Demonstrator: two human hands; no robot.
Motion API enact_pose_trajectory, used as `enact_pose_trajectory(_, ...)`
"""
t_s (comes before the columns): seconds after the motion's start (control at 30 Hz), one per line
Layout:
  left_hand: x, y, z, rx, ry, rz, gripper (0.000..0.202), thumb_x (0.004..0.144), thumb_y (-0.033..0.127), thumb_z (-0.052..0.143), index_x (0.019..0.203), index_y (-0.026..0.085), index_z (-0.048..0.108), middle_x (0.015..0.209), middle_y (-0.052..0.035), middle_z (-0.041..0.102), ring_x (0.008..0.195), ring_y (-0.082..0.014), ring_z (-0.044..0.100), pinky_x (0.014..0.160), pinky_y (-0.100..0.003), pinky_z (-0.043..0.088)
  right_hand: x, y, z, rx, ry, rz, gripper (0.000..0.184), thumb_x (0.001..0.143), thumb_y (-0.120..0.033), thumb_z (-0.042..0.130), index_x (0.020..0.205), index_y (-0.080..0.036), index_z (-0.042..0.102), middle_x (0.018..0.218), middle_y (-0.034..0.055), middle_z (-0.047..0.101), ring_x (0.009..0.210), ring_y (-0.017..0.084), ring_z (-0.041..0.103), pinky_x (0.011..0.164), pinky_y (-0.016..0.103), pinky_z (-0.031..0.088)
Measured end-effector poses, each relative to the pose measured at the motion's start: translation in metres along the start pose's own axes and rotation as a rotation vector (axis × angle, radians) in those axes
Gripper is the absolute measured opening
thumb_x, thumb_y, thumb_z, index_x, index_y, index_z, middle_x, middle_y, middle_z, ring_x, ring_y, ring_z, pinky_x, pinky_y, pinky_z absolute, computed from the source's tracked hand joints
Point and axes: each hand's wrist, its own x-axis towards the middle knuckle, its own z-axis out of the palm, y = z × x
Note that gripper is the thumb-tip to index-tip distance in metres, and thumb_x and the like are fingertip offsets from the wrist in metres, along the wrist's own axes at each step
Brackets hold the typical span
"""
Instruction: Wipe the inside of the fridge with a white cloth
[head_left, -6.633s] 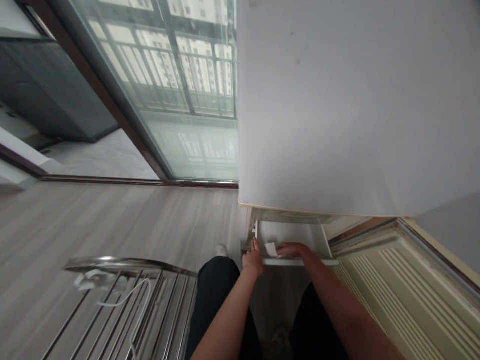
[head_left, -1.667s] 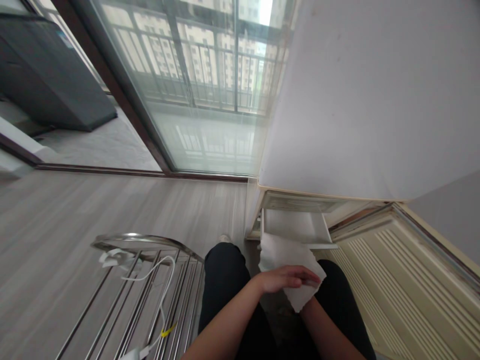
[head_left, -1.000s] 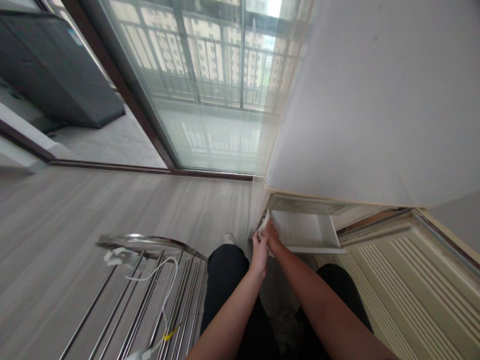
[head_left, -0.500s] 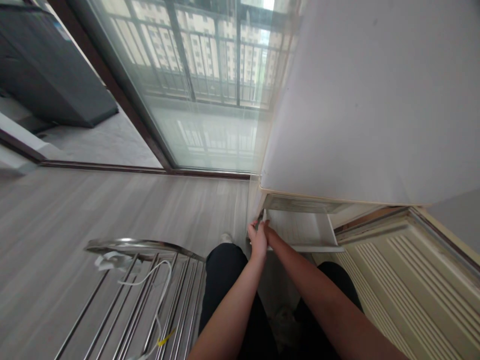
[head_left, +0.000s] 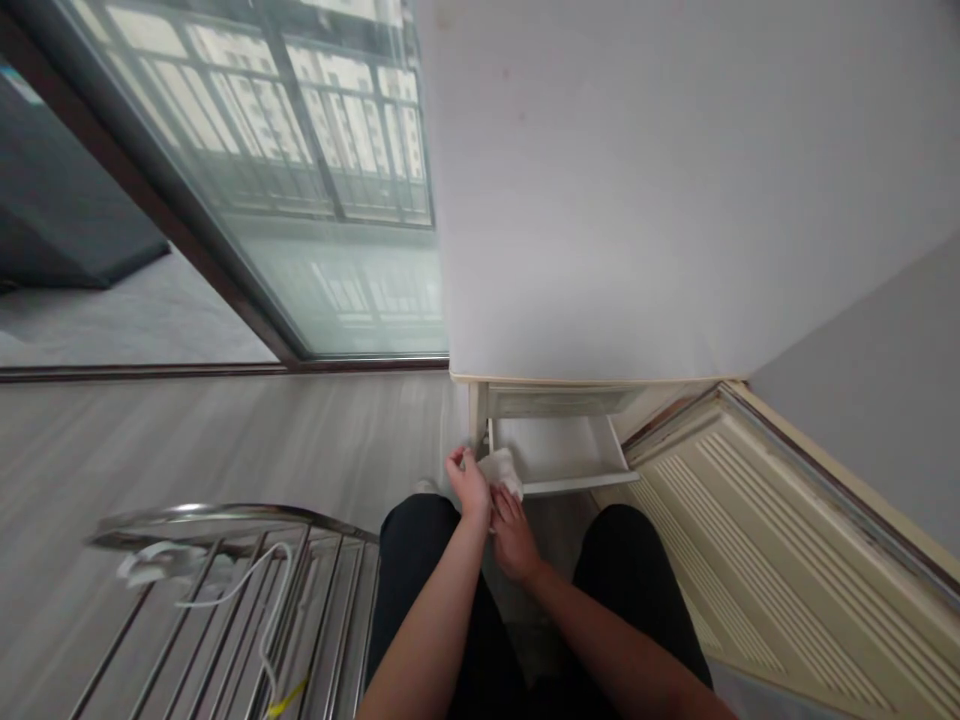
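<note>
A white cloth (head_left: 501, 466) lies bunched at the front left corner of a pulled-out white drawer (head_left: 559, 445). My right hand (head_left: 514, 535) has its fingers pressed on the cloth's lower part, holding it against that corner. Just left of the cloth, beside the drawer's left side, is my left hand (head_left: 469, 484), its fingers curled in. What those fingers hold, if anything, is too small to make out. A small dark metal piece (head_left: 486, 436), perhaps the drawer's runner, shows on the left side above my left hand.
The drawer sits under a white-topped table (head_left: 600, 250). A cream ribbed door panel (head_left: 780, 540) leans at the right. On the left stands a metal rack (head_left: 240, 515) with a white cable (head_left: 281, 600). A glass sliding door (head_left: 345, 280) is at the back.
My hands, together at the drawer's left corner before, have come apart, the right now lower. The white cloth now shows clearly between them. My view has turned to the right.
</note>
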Motion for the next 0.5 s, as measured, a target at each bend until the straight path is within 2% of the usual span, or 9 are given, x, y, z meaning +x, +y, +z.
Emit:
enact_pose_trajectory(0.03,-0.001,0.0,-0.001,0.005,0.009,0.009,0.021,0.097,0.039,0.053,0.112,0.024,0.055,0.12,-0.0075,0.065,0.122,-0.0214,0.061,0.111,-0.038,0.044,-0.011,0.001,0.013,0.151,0.047,0.029,0.062,0.092,-0.019,0.044,0.154,-0.017,0.051,0.164,0.0107,0.038,0.158,0.025,0.025,0.131,0.048,0.02)
enact_pose_trajectory(0.07,-0.001,-0.001,-0.001,0.015,0.01,0.014,0.022,0.096,0.038,0.053,0.113,0.024,0.054,0.122,-0.0081,0.064,0.123,-0.0214,0.061,0.111,-0.038,0.043,-0.019,0.001,0.027,0.313,0.154,0.125,0.059,0.093,-0.026,0.045,0.152,-0.018,0.052,0.164,0.0109,0.038,0.156,0.025,0.029,0.13,0.047,0.025)
enact_pose_trajectory(0.1,-0.002,-0.002,-0.001,0.031,0.005,0.017,0.022,0.096,0.038,0.054,0.113,0.023,0.054,0.123,-0.0086,0.064,0.124,-0.0216,0.061,0.111,-0.038,0.043,-0.023,0.0,0.041,0.479,0.302,0.295,0.056,0.093,-0.034,0.047,0.146,-0.018,0.057,0.161,0.012,0.043,0.153,0.026,0.037,0.127,0.047,0.029)
enact_pose_trajectory(0.13,-0.002,-0.005,-0.001,0.053,-0.003,0.017,0.023,0.096,0.038,0.054,0.113,0.023,0.054,0.124,-0.0091,0.063,0.124,-0.0218,0.061,0.111,-0.038,0.044,-0.022,-0.002,0.054,0.657,0.441,0.515,0.05,0.092,-0.039,0.047,0.135,-0.018,0.063,0.151,0.0133,0.055,0.144,0.027,0.049,0.122,0.046,0.038)
enact_pose_trajectory(0.17,-0.002,-0.007,-0.001,0.08,-0.014,0.017,0.023,0.096,0.039,0.054,0.113,0.023,0.054,0.124,-0.0095,0.063,0.124,-0.022,0.06,0.111,-0.038,0.044,-0.016,-0.005,0.063,0.851,0.519,0.74,0.045,0.092,-0.043,0.046,0.122,-0.017,0.067,0.135,0.0146,0.066,0.131,0.027,0.061,0.114,0.045,0.048)
enact_pose_trajectory(0.23,-0.003,-0.013,0.0,0.151,-0.043,0.011,0.025,0.096,0.04,0.054,0.114,0.023,0.053,0.126,-0.0106,0.063,0.126,-0.0231,0.06,0.111,-0.039,0.044,0.006,-0.011,0.071,1.197,0.579,1.078,0.037,0.092,-0.045,0.045,0.099,-0.017,0.068,0.099,0.012,0.075,0.103,0.026,0.073,0.092,0.04,0.06)
enact_pose_trajectory(0.3,-0.003,-0.019,0.003,0.238,-0.082,0.003,0.029,0.094,0.041,0.056,0.117,0.023,0.052,0.129,-0.0126,0.062,0.13,-0.0255,0.058,0.112,-0.042,0.043,0.033,-0.017,0.064,1.422,0.6,1.161,0.032,0.093,-0.042,0.041,0.085,-0.02,0.062,0.078,0.0075,0.071,0.088,0.023,0.074,0.076,0.033,0.061)
enact_pose_trajectory(0.37,-0.006,-0.024,0.005,0.334,-0.137,0.005,0.037,0.09,0.04,0.061,0.121,0.021,0.051,0.133,-0.0158,0.061,0.135,-0.029,0.055,0.115,-0.045,0.04,0.056,-0.02,0.048,1.459,0.603,1.126,0.032,0.095,-0.036,0.033,0.081,-0.022,0.058,0.073,0.0059,0.069,0.086,0.021,0.073,0.071,0.03,0.06)
enact_pose_trajectory(0.5,-0.015,-0.031,0.01,0.512,-0.298,0.053,0.061,0.08,0.035,0.07,0.133,0.016,0.047,0.14,-0.0223,0.058,0.142,-0.0352,0.051,0.119,-0.049,0.037,0.067,-0.017,0.007,1.063,0.431,1.078,0.046,0.098,-0.02,0.013,0.081,-0.022,0.055,0.077,0.0092,0.069,0.088,0.021,0.074,0.076,0.034,0.06)
